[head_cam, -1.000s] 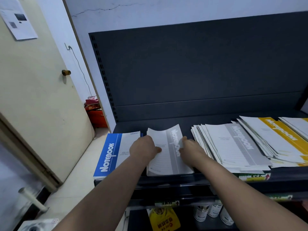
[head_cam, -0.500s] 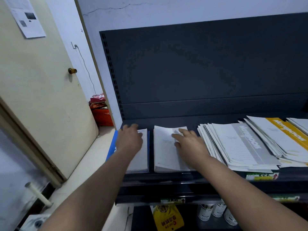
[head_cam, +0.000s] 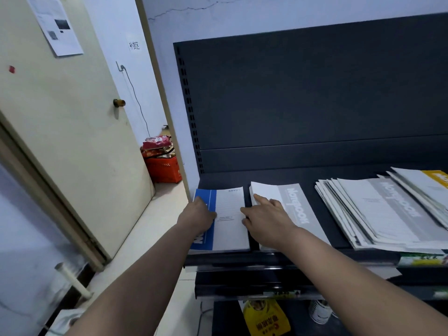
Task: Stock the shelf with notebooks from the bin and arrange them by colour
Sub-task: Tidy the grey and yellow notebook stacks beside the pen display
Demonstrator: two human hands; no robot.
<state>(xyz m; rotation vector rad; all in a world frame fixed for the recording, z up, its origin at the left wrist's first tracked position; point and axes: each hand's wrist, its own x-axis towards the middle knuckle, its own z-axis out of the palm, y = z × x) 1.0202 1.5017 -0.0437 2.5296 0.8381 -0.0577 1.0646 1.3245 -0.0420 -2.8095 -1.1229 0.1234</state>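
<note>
Standing at the left end of a dark metal shelf (head_cam: 266, 177), a person has both bare arms stretched out over two neat stacks of notebooks that lie side by side, just apart. The left hand (head_cam: 197, 215) lies on the blue-banded stack (head_cam: 230, 229), which sits at the shelf's far left corner. Its fingers are close together and laid flat over the blue strip, pressing on it and gripping nothing that I can see. The right hand (head_cam: 266, 219) rests on the grey-banded stack (head_cam: 298, 204) next to it. Its fingers are spread and fairly straight, the forefinger points up the white cover, and the thumb reaches towards the blue stack's right edge. Further right, a loosely fanned pile of grey notebooks (head_cam: 388, 209) spreads across the shelf, with a yellow-banded notebook (head_cam: 436, 177) beyond it at the frame's edge. Behind everything rises a plain dark back panel (head_cam: 315, 93) with a slotted upright on its left. Above it the pale wall (head_cam: 266, 10) carries a thin crack. To the left a cream door (head_cam: 60, 129) stands open, with a brass knob (head_cam: 118, 102) and a printed sheet (head_cam: 55, 23) taped to it. A red basket (head_cam: 164, 166) heaped with packets sits on the floor past the door. Below the shelf a yellow packet (head_cam: 265, 317) and some white tins (head_cam: 320, 311) show on a lower level.
</note>
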